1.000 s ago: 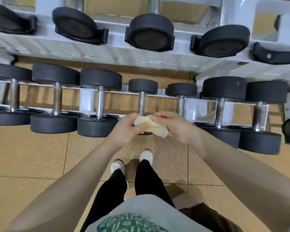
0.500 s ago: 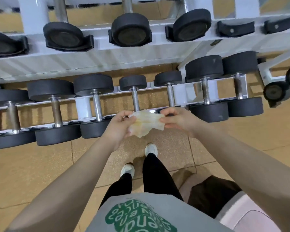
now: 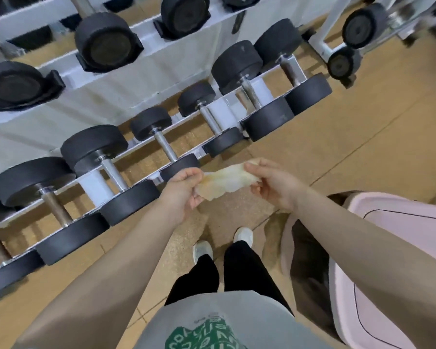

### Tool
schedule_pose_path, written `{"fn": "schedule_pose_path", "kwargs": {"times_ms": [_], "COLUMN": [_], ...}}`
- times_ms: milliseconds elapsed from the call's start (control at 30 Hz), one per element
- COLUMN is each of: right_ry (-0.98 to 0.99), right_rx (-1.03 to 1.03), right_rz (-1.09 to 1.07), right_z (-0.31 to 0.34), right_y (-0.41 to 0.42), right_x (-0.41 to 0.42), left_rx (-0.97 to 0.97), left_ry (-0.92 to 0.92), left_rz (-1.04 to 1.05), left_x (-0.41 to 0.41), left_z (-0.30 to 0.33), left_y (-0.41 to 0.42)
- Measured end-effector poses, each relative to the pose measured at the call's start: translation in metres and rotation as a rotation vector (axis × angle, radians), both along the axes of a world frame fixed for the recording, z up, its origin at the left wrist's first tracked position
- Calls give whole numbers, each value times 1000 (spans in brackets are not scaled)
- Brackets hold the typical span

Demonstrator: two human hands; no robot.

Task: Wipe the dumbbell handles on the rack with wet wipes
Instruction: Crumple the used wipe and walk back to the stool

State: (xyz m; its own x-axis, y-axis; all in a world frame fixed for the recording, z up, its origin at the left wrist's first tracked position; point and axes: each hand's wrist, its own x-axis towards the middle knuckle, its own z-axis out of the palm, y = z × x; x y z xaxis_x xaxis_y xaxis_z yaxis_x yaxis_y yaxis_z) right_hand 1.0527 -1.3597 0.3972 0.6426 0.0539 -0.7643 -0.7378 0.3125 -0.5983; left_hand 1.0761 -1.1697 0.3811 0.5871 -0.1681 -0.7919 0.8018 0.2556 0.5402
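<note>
Left hand [image 3: 184, 191] curled, pinching one end of the wet wipe [image 3: 224, 183] between thumb and fingers. Right hand [image 3: 272, 186] likewise curled, pinching the other end. Wipe stretched between the two, crumpled, pale with a yellowish tinge, held in the air above the floor [image 3: 363, 147], clear of the rack [image 3: 93, 183] and touching no dumbbell.

At 12 o'clock from the hands, just beyond the left knuckles, a small dumbbell [image 3: 165, 144] lying across the lower tier, its near head close behind the left hand, its chrome handle [image 3: 166, 146] bare. At 1 o'clock another small dumbbell [image 3: 209, 119], then two larger ones [image 3: 252, 94] further along toward 2 o'clock at the rack's end. At 10 and 9 o'clock, bigger dumbbells [image 3: 111, 170] in a row, black round heads, chrome handles resting on white rails. Further out at 11 and 12 o'clock, the upper tier [image 3: 98, 94] with more black dumbbell heads [image 3: 103, 42] seated in black cradles. At 2 o'clock, far off, a second white frame with two dark round heads [image 3: 363, 23].

At 6 o'clock, below the hands, black trousers [image 3: 239, 270] and white shoes [image 3: 243, 234] on the tan tiled floor, and nearest the camera a grey shirt [image 3: 212, 321] with green print. At 4 to 5 o'clock, under the right forearm, a pink container [image 3: 393, 222] with a dark inside; contents too dark to tell.
</note>
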Motion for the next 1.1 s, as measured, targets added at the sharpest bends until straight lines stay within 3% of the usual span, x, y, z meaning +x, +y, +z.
{"fn": "schedule_pose_path", "kwargs": {"times_ms": [200, 433, 667, 767, 900, 1100], "right_ry": [-55, -156, -9, 66, 205, 355], "right_rx": [-210, -207, -19, -201, -689, -781], "right_rz": [-51, 328, 211, 69, 16, -24], "right_z": [-3, -16, -18, -21, -45, -72], "right_y": [-20, -40, -119, -171, -240, -308], "right_x": [-28, -76, -168, -217, -267, -312], "left_rx": [-35, 43, -44, 53, 213, 240], "left_ry": [11, -148, -124, -133, -115, -79], "left_rz": [-191, -535, -677, -727, -787, -786], "left_x": [-10, -56, -112, -153, -198, -254], "left_z": [1, -7, -24, -38, -64, -85], "left_y": [-35, -96, -160, -212, -267, -333]}}
